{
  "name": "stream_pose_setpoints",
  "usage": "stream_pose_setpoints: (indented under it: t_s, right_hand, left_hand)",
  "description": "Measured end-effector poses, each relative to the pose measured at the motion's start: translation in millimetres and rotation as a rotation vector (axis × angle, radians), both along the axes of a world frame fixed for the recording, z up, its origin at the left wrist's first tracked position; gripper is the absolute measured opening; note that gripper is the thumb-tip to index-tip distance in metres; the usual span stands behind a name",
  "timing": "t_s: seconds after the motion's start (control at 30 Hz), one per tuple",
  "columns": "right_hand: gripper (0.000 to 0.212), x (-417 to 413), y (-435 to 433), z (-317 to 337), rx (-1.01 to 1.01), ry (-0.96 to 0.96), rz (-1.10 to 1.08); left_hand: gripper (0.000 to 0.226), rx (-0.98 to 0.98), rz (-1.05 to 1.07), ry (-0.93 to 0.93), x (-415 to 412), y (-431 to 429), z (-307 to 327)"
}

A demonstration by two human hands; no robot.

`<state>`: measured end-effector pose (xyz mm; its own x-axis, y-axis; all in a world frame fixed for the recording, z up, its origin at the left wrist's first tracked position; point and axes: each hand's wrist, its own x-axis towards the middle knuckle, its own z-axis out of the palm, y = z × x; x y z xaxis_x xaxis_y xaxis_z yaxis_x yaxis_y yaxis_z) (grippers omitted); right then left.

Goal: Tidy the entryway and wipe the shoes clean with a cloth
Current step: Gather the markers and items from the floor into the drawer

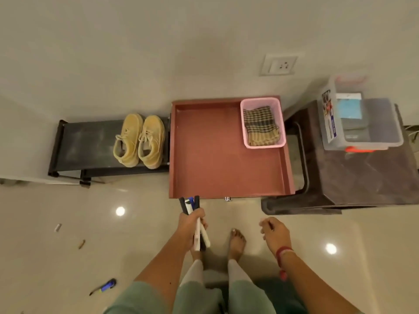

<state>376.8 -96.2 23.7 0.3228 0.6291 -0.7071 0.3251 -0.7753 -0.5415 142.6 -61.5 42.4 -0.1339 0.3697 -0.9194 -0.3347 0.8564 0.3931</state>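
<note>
Gripping a bundle of markers (pixel 195 220), the left hand (pixel 190 226) hangs just before the red tray (pixel 205 150); right hand (pixel 275 232) loose, empty. Tan shoes (pixel 140 139) sit paired on the black rack (pixel 86 143).

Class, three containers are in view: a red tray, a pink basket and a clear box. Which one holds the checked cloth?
The pink basket, in the far right corner of the red tray, holds the checked cloth. The clear box stands apart on the dark stool.
</note>
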Motion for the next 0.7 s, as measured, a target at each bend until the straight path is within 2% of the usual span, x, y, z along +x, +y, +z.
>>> stream_pose_setpoints:
  t_s: [0.13, 0.27, 0.3, 0.4, 0.47, 0.7]
  right_hand:
    - [0.014, -13, 8, -59, -0.061, 0.017, 0.019]
    - [0.007, -30, 19, -120, -0.090, 0.013, 0.042]
    - [0.011, -35, 23, -135, -0.091, 0.016, 0.047]
    - [0.041, -52, 39, -177, -0.098, 0.044, 0.048]
    - [0.052, -66, 53, -203, -0.090, 0.069, 0.031]
    - [0.023, -91, 67, -258, -0.045, 0.055, -0.130]
  left_hand:
    - [0.019, 0.025, -0.215, 0.122, -2, 8, -38]
    - [0.021, 0.054, -0.204, 0.156, -13, 6, -81]
    - [0.019, 0.059, -0.179, 0.154, -15, 4, -91]
    - [0.014, 0.071, -0.097, 0.155, -19, -5, -118]
    - [0.011, 0.060, -0.041, 0.157, -22, -12, -134]
    - [0.021, 0.105, 0.129, -0.025, -39, -28, -159]
